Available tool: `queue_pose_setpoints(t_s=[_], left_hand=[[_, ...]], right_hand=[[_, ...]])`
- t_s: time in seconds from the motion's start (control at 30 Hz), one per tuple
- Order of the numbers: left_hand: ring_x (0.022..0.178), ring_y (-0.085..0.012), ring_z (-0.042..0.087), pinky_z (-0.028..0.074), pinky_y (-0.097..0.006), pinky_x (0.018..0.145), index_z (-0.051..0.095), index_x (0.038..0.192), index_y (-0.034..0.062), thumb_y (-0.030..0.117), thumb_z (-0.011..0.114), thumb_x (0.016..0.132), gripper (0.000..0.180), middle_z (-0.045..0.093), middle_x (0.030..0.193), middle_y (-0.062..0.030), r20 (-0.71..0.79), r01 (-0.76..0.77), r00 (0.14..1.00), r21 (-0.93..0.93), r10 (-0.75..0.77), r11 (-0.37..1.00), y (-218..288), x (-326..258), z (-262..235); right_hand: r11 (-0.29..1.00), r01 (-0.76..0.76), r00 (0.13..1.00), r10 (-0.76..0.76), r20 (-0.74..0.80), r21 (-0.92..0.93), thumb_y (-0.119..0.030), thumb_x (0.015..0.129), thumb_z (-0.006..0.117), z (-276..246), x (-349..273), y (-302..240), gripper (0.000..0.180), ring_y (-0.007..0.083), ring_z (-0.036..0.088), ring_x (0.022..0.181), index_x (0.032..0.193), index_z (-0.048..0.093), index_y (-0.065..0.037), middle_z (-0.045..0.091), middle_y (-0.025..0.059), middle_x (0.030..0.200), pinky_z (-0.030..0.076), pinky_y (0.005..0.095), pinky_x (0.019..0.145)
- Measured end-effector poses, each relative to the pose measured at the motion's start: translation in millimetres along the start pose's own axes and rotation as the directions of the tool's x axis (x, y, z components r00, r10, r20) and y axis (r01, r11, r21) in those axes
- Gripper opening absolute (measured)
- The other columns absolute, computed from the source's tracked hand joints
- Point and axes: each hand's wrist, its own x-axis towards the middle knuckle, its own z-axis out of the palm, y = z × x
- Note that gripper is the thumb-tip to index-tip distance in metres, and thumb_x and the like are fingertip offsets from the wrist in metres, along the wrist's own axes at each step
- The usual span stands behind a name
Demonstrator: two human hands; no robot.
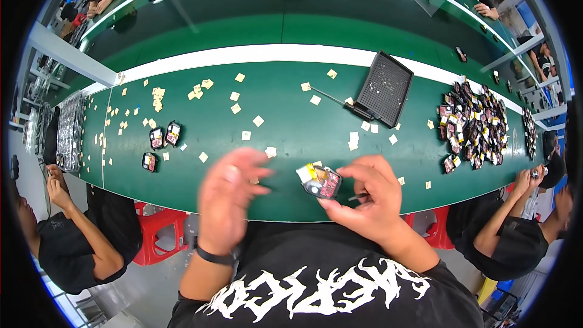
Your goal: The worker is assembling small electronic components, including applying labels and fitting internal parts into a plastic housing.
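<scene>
My right hand (371, 193) pinches a small dark electronic unit (322, 182) between thumb and fingers, above the bench's near edge. The unit has a rounded dark shell, a pinkish-red patch and a yellow-and-white tab at its upper left. A thin dark item, too small to name, shows by the right palm. To the unit's left is my left hand (234, 191), blurred by motion, its fingers apart and nothing seen in them. Three similar dark units (156, 138) lie farther left. Small cream paper squares (258, 121) are scattered over the green bench (200, 197).
A black perforated tray (384, 88) stands toward the back right, with a screwdriver (331, 97) beside it. Many similar units form a heap (473, 124) at the right. Clear plastic packs (71, 130) lie at the far left. Co-workers sit at both sides; a green conveyor (243, 30) runs behind.
</scene>
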Motion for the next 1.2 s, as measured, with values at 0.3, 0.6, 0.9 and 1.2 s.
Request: queue_pose_setpoints(t_s=[0.3,0.6,0.9,1.2], left_hand=[[0.109,-0.0237,0.068,0.059,-0.031,0.084,0.041,0.149,-0.0001,0.0,0.051,0.104,0.047,0.062,0.133,-0.0211,0.161,0.246,0.966,-0.347,-0.201,0.905,-33,4,30],[0.107,-0.0156,0.062,0.052,-0.03,0.091,0.045,0.142,0.0016,-0.002,0.051,0.104,0.039,0.063,0.134,-0.0176,0.254,-0.254,0.951,0.3,0.179,0.919,-53,0,11],[0.092,-0.0145,0.069,0.053,-0.028,0.086,0.055,0.14,0.0002,-0.001,0.058,0.099,0.041,0.073,0.109,-0.011,0.229,-0.26,0.963,0.625,0.146,0.736,-36,-3,17],[0.088,-0.0198,0.07,0.054,-0.032,0.082,0.049,0.148,-0.0019,-0.002,0.056,0.098,0.051,0.075,0.114,-0.013,0.337,-0.417,0.906,0.605,0.257,0.678,-48,3,9]], right_hand=[[0.985,-0.106,0.981,0.081,0.174,0.139,-0.004,0.098,0.068,19,3,-10,0.027,0.0175,0.069,0.09,0.123,0.061,0.002,0.064,0.0142,0.11,0.056,0.0293,0.074],[0.976,-0.218,0.943,0.206,0.262,0.016,-0.004,0.099,0.068,11,2,-18,0.014,0.0148,0.065,0.062,0.108,0.058,0.0,0.07,0.0089,0.079,0.05,0.0302,0.056],[0.981,-0.131,0.955,0.164,0.249,-0.142,-0.005,0.093,0.071,17,4,-17,0.009,0.0283,0.065,0.057,0.096,0.064,-0.001,0.069,0.0146,0.077,0.05,0.0367,0.054],[0.953,-0.232,0.92,0.28,0.274,-0.195,-0.006,0.093,0.072,20,4,-15,0.01,0.0311,0.066,0.059,0.097,0.065,0.001,0.069,0.0169,0.075,0.05,0.0383,0.055]])
